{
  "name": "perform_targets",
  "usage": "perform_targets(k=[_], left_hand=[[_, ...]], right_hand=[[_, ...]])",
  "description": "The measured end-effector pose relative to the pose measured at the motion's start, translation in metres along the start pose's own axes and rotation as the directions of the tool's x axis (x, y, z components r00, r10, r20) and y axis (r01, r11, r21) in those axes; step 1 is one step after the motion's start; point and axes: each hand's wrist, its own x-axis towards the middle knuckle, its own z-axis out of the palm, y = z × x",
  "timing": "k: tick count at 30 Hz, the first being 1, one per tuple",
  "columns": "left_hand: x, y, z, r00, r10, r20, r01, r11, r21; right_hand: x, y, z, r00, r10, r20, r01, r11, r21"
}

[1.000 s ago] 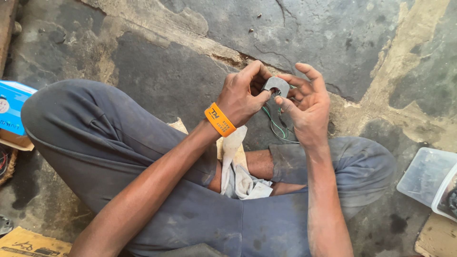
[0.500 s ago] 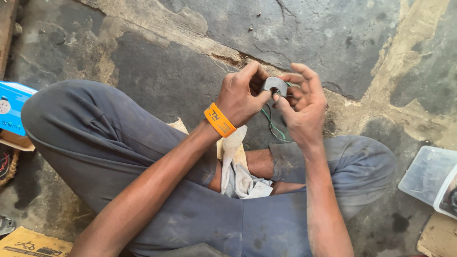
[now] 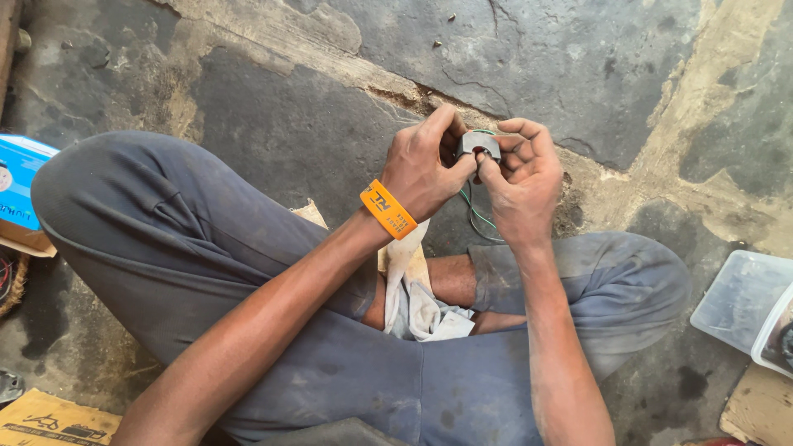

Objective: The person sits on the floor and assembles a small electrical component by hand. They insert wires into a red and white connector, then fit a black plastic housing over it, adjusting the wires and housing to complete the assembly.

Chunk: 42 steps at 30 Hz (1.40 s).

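As you sit cross-legged on the cracked stone floor [image 3: 578, 58], your two hands meet in front of your knees, far from your body and a little right of the scene's middle. Your left hand [image 3: 425, 165] and your right hand [image 3: 522, 182] are together, both pinched on a small grey ring-shaped part [image 3: 479, 144] with a dark centre hole. The thumb and fingers of the left hand close on its left edge; the right hand's thumb presses its near face while the curled fingers wrap its right side. The part is held clear of the floor, between the fingertips of both hands.

Thin green wires [image 3: 475, 216] hang below the part, running down between your wrists toward your legs; where they end cannot be told. An orange wristband [image 3: 388, 209] circles your left wrist. A pale crumpled cloth [image 3: 417, 301] lies in your lap, between your forearms and on the grey trousers [image 3: 165, 239].

At the far left edge sits a blue box [image 3: 21, 177]. A piece of brown printed cardboard [image 3: 49, 419] lies at the near left corner. At the right edge, well apart from your hands, stands a clear plastic container [image 3: 739, 301].
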Motion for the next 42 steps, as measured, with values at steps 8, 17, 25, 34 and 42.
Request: perform_targets(k=[8, 17, 25, 34, 42], left_hand=[[0.000, -0.001, 0.002, 1.000, -0.010, -0.006, 0.010, 0.999, -0.042], [-0.005, 0.000, 0.001, 0.976, 0.217, 0.005, -0.217, 0.974, 0.060], [-0.009, 0.000, -0.001, 0.970, 0.239, 0.034, -0.240, 0.970, 0.027], [-0.002, -0.001, -0.004, 0.983, 0.186, -0.008, -0.186, 0.983, -0.002], [-0.001, -0.002, -0.006, 0.987, 0.159, 0.038, -0.159, 0.987, 0.000]], right_hand=[[0.001, 0.001, -0.001, 1.000, -0.005, -0.001, 0.005, 1.000, -0.001], [0.002, -0.007, -0.009, 0.989, -0.008, 0.148, 0.007, 1.000, 0.008], [0.001, -0.011, -0.012, 0.981, -0.027, 0.190, 0.042, 0.996, -0.073], [-0.001, -0.007, -0.001, 0.994, -0.088, 0.070, 0.089, 0.996, -0.015], [-0.001, -0.014, -0.003, 0.988, -0.009, 0.154, 0.014, 1.000, -0.028]])
